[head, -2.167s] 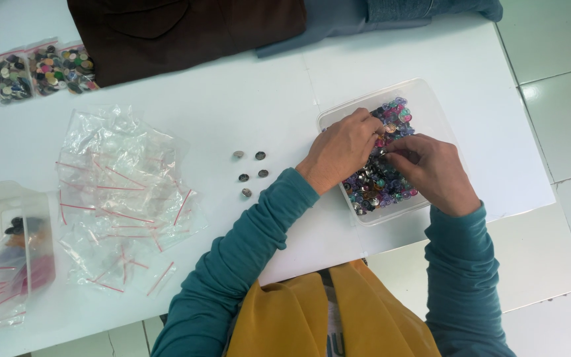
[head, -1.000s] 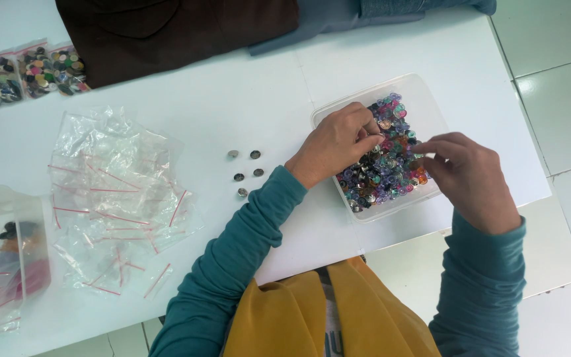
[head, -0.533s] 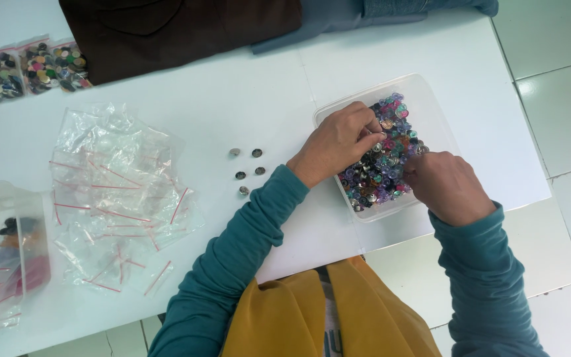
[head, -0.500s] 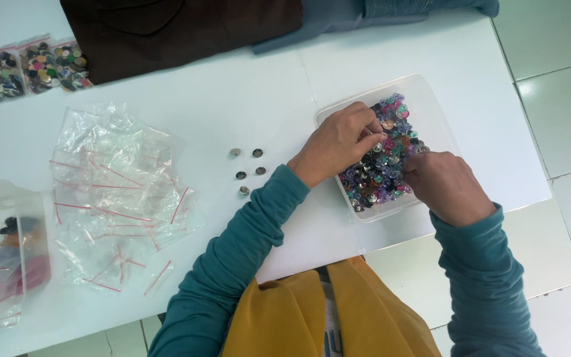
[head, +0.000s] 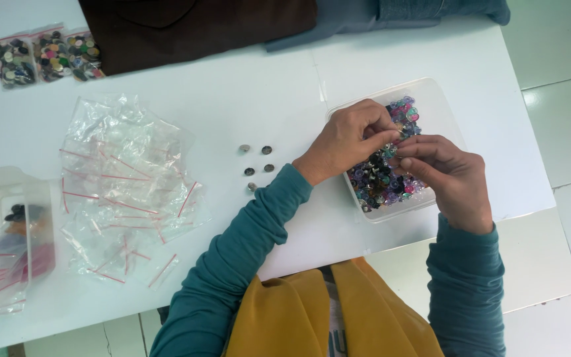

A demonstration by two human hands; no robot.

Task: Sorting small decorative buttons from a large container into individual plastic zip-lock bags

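A white tabletop (head: 246, 86) carries everything. Toward its left lies a loose heap of clear zip bags with red seal strips (head: 123, 188), crumpled and overlapping. Further left, at the edge of view, a clear plastic container (head: 8, 218) holds more such bags and some dark small pieces, perhaps buttons, though they are too blurred to tell. At the far left corner three filled bags of mixed-colour buttons (head: 47, 56) lie side by side, touching. Just beside them a dark brown cloth (head: 199, 26) spreads along the far edge, with a grey-blue cloth (head: 391, 13) next to it. Below the tabletop shows pale tiled floor (head: 563, 106).
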